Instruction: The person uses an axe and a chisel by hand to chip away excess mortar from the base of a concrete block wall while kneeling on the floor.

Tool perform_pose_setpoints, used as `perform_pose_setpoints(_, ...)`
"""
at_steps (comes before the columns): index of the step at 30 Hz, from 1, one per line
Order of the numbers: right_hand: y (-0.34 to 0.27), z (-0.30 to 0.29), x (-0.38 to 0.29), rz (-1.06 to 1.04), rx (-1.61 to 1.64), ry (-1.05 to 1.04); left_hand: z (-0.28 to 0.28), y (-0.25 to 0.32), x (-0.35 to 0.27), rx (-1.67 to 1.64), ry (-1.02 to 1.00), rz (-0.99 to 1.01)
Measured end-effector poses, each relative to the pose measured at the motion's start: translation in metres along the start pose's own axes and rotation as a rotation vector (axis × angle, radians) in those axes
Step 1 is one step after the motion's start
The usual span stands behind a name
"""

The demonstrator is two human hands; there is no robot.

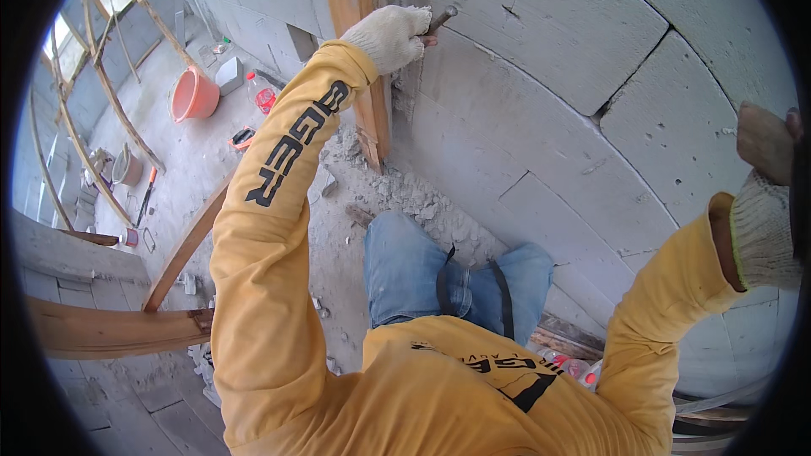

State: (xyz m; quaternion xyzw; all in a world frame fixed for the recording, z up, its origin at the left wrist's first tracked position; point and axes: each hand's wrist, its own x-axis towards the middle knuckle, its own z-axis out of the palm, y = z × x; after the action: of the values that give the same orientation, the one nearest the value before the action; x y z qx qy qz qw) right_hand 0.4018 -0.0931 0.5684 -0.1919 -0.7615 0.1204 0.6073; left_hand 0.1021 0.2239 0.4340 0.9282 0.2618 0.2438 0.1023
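Observation:
My left hand [393, 38], in a white knit glove with bare fingertips, is closed around a round metal rod [441, 20], perhaps a chisel. It is up beside an upright wooden post [374, 111] and the block wall [538, 44]. At the far right edge is my right hand [768, 145], its glove covering the wrist and palm, its fingers bent in front of the wall. A dark shape at the rim lies against it; whether the hand holds that cannot be told. Broken mortar rubble [418, 196] lies at the foot of the post and wall.
Slanting timber [193, 240] and a thick beam [120, 327] stand at my left. Farther off are a pink bucket [194, 95], a white block [229, 75], a plastic bottle [261, 94], a handsaw [147, 193], a grey bucket [127, 168] and several wooden poles [114, 101].

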Motion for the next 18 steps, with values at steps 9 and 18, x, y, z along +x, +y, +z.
perform_pose_setpoints(9, 0.089, 0.143, -0.063, 0.863, -0.851, -0.058, -0.001, -0.011, -0.008, 0.049, 0.031, 0.039)
perform_pose_setpoints(18, 0.049, 0.114, -0.005, -0.006, -0.350, 0.265, 0.009, -0.010, -0.004, -0.058, 0.024, 0.030)
